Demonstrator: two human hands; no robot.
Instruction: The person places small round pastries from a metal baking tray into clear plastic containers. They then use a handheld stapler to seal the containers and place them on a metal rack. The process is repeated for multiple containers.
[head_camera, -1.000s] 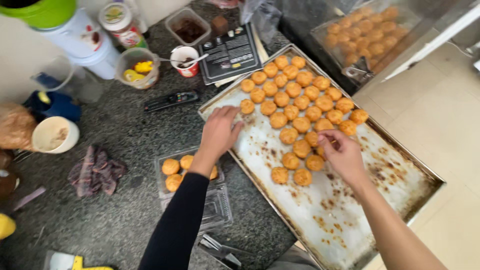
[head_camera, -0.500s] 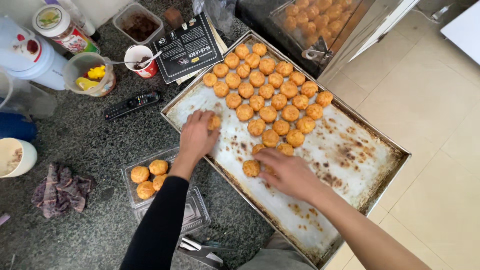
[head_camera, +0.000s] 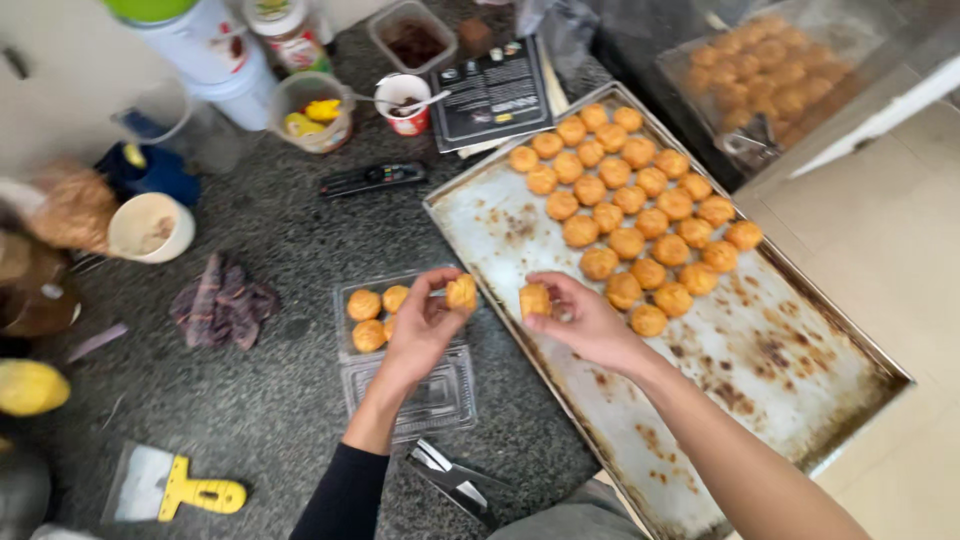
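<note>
There is one camera, on the person's head. It looks down, close over the tabletop (head_camera: 250, 400) and the baking tray (head_camera: 800, 360).

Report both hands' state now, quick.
Left hand: closed on a golden pastry.
Right hand: closed on another pastry.

Both hands, left (head_camera: 420, 325) and right (head_camera: 580, 320), raised with fingers pinched.

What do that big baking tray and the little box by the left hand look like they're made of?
The baking tray looks like bare metal: dull grey sheen, a raised rim, brown baked-on stains. The little box seems thin clear plastic; the speckled counter shows through it and its moulded ridges catch the light.
</note>
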